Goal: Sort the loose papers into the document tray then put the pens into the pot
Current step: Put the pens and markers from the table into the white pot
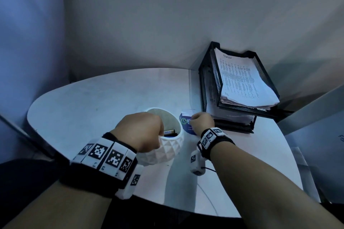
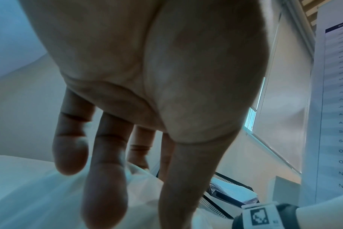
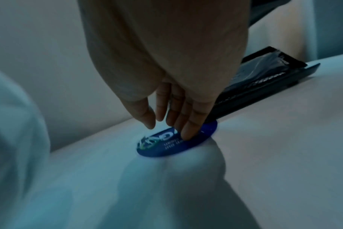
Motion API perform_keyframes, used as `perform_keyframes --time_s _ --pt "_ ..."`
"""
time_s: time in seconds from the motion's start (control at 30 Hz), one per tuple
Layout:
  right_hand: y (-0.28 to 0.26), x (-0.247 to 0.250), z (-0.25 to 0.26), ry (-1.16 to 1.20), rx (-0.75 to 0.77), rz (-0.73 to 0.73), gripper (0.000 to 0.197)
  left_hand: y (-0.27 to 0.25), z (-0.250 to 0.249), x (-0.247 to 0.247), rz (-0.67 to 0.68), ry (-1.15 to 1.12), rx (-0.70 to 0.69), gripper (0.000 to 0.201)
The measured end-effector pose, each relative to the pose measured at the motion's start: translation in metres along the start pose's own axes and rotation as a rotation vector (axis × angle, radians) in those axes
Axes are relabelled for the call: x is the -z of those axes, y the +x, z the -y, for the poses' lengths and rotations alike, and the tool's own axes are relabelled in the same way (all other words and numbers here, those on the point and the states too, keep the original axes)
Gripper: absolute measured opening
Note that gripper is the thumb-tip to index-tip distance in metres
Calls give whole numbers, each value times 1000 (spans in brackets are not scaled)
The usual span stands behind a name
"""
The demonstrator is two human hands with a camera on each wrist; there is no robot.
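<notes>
A: Left hand (image 1: 141, 132)?
B: Fingers straight, hovering at rim of white faceted pot (image 1: 167, 147); holding nothing. Pen ends visible inside pot.
A: Right hand (image 1: 202, 122)?
B: Fingers extended, tips pressing blue round disc (image 3: 176, 139) on white table (image 1: 93, 102), between pot and black mesh document tray (image 1: 210, 80).
A: Papers?
B: Stacked in tray (image 1: 242, 80).

left hand (image 1: 141, 130): lower centre of head view, knuckles up, fingers (image 2: 106, 178) straight, pointing down | right hand (image 1: 202, 121): just right of it, fingers (image 3: 188, 128) extended downward, thumb apart
</notes>
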State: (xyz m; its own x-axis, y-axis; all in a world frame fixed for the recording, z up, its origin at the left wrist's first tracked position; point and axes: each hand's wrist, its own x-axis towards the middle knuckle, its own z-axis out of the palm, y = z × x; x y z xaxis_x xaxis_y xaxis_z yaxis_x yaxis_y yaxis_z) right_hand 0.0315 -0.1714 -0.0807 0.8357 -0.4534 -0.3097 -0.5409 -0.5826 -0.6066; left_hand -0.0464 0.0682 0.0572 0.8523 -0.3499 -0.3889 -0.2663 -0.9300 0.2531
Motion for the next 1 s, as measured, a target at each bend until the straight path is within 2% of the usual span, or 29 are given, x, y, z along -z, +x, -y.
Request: perform_keyframes --time_s 0.13,0.33,0.47,0.63,0.8,1.0 --pt "1 -15 -3 -156 119 23 26 2 1 0 1 -2 0 31" --pt "6 -16 0 -303 251 46 16 5 0 0 12 -3 18 28" --pt "14 -13 -2 -390 307 79 24 7 -2 0 21 -4 30 27" --pt "16 -9 -8 -386 314 74 19 8 -2 0 29 -7 38 29" --pt "14 -17 -8 -357 402 110 18 7 -2 -1 31 -7 32 31" --pt "13 -21 -14 -367 344 83 28 7 1 1 27 -9 38 28"
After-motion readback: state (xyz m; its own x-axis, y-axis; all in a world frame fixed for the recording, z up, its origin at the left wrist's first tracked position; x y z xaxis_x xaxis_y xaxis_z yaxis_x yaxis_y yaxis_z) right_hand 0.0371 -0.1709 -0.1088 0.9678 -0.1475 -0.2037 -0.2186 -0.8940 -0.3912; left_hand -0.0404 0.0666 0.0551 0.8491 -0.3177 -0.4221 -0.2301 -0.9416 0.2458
